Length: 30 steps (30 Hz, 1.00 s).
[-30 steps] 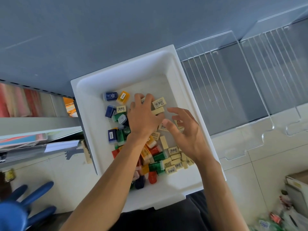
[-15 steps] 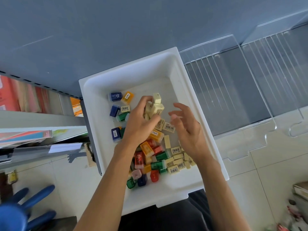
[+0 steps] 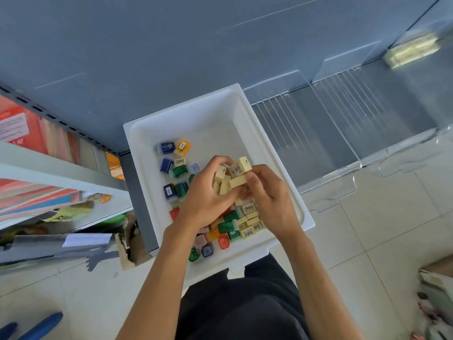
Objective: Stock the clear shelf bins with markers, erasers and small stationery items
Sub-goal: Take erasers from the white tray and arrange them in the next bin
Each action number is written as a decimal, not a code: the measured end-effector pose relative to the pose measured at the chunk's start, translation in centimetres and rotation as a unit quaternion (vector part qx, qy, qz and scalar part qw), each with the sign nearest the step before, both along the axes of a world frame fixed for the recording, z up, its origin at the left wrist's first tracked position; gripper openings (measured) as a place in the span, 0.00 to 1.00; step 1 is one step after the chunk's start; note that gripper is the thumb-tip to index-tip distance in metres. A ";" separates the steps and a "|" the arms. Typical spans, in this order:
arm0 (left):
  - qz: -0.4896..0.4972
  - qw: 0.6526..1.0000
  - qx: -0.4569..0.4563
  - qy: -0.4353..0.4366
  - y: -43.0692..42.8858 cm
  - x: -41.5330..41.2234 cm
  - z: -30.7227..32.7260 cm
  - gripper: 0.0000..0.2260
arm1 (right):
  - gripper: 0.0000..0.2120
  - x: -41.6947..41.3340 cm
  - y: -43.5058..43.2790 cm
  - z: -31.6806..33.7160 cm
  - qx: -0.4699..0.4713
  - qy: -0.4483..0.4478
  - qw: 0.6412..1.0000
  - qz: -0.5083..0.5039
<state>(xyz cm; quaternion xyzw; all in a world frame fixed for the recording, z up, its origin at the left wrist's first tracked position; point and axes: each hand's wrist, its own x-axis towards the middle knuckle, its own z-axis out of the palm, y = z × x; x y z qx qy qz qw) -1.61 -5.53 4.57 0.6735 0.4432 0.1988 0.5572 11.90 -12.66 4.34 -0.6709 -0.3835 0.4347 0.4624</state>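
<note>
Lifted now: cream erasers (image 3: pixel 234 179) pinched between left hand (image 3: pixel 208 200) and right hand (image 3: pixel 268 200), above white tray (image 3: pixel 245 114). Ready for clear bin (image 3: pixel 306 133).

Left hand (image 3: pixel 206 200) and right hand (image 3: pixel 267 195) pressed together; fingers curled, forearms converging.

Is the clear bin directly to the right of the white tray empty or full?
Empty. Through the clear bin only its ribbed floor shows; the cream erasers are held between both hands above the white tray.
</note>
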 end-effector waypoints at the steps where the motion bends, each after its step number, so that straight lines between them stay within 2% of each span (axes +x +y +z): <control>1: -0.006 1.000 -0.009 -0.010 -0.3 0.4 0.1 0.17 | 0.08 0.3 -0.3 0.1 -0.001 -0.001 1.000 -0.005; 6: 0.004 0.999 -0.031 -0.004 -1.4 2.2 0.0 0.14 | 0.08 2.1 -1.9 0.1 0.019 0.013 1.000 -0.001; 10: 0.079 0.993 -0.083 0.001 -2.5 3.7 0.0 0.18 | 0.12 2.8 -2.8 0.7 0.025 0.005 0.999 0.024; 12: 0.085 0.991 -0.107 -0.003 -2.6 4.3 0.2 0.19 | 0.11 3.2 -2.9 0.9 0.016 0.011 1.000 0.023; 16: 0.112 0.978 -0.169 -0.054 -3.4 4.9 0.2 0.05 | 0.04 4.0 -3.7 1.1 0.010 0.027 1.000 -0.005; 18: 0.117 0.977 -0.170 -0.054 -3.4 4.9 0.2 0.02 | 0.04 4.1 -3.7 1.4 0.018 0.027 0.999 -0.014; 21: 0.098 0.976 -0.182 -0.065 -2.9 4.8 0.3 0.05 | 0.05 4.0 -3.5 1.4 0.014 0.020 1.000 -0.015; 25: 0.048 0.979 -0.172 -0.096 -2.6 4.2 0.3 0.06 | 0.13 3.2 -3.4 1.6 0.027 0.031 0.999 -0.026; 30: 0.026 0.973 -0.179 -0.143 -2.1 3.0 -0.1 0.14 | 0.09 2.2 -3.0 1.5 0.020 0.070 0.995 -0.065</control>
